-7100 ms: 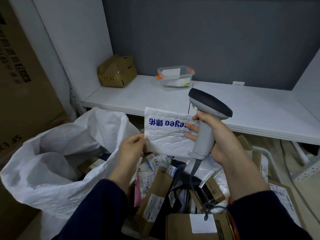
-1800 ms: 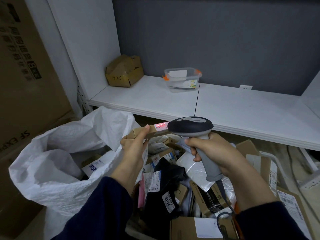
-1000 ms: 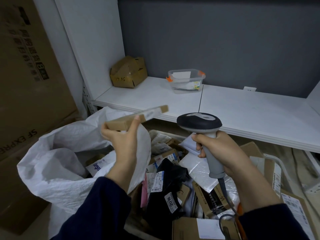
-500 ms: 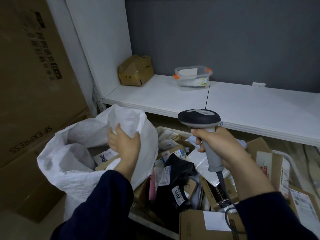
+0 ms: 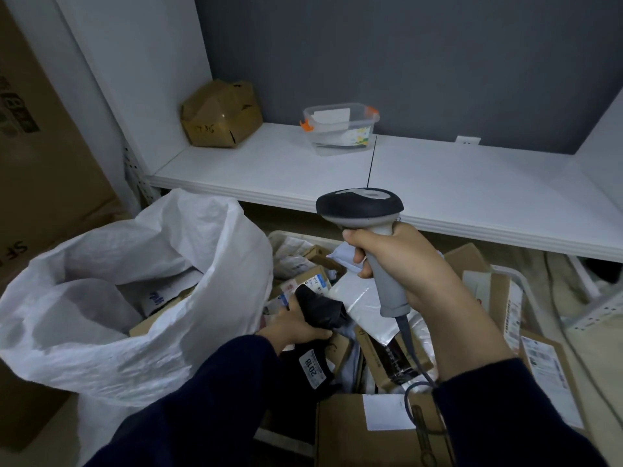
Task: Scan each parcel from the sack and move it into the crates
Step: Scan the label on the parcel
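Gripped a soft black parcel [image 5: 322, 310] with the left hand [image 5: 293, 328], down in the full crate [image 5: 281, 234] just right of the white sack [image 5: 135, 264]. Held the scanner [image 5: 359, 205] upright in the right hand [image 5: 404, 264], fingers wrapped round its handle. Probably picking a parcel to scan. Next: lift it, turn it, point the scanner at it.

A dark grey wall [image 5: 404, 62] faced me above a long white shelf [image 5: 472, 183], with a white side panel [image 5: 151, 62] at its left. On the shelf sat a crumpled cardboard box [image 5: 220, 117] and, apart from it, a clear tub [image 5: 332, 138] with orange clips.
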